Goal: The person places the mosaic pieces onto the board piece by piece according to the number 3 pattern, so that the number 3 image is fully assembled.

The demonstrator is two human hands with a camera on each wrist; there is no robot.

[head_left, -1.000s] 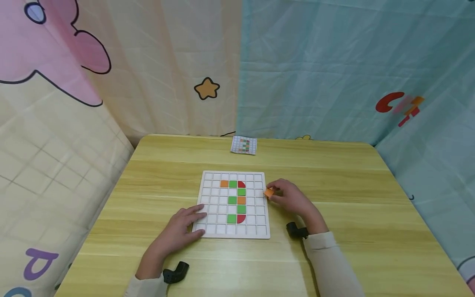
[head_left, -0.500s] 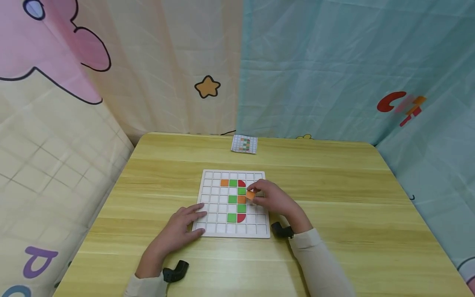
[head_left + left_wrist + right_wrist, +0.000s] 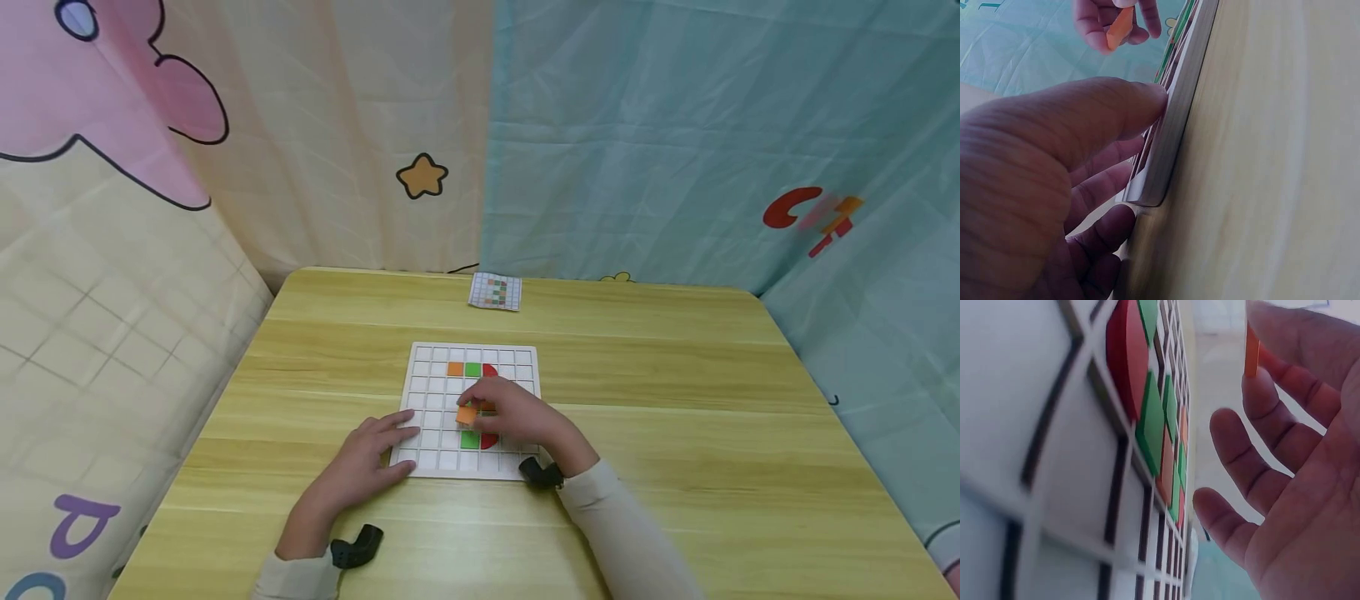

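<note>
My right hand [image 3: 517, 414] pinches an orange square tile [image 3: 466, 415] between thumb and fingertips, above the middle of a white grid board [image 3: 425, 385]. In the right wrist view the held tile [image 3: 1252, 353] is tilted on edge, apart from the board surface. Green, orange and red tiles are set in the grid; the hand covers some of them. An orange tile [image 3: 455, 368] and a green tile [image 3: 472, 369] show in an upper row, a green tile [image 3: 469, 439] in a lower one. My left hand [image 3: 360, 458] rests with fingers spread on the board's left edge, its thumb [image 3: 1141, 103] on the rim.
A small card [image 3: 495, 292] printed with a coloured grid pattern lies at the back of the wooden table [image 3: 675, 358]. Patterned curtains [image 3: 637, 142] hang behind and at both sides. A black device [image 3: 358, 547] is strapped at each wrist.
My right hand has carried the orange tile leftward from beyond the board's right edge to over its middle. The left hand has stayed in place.
</note>
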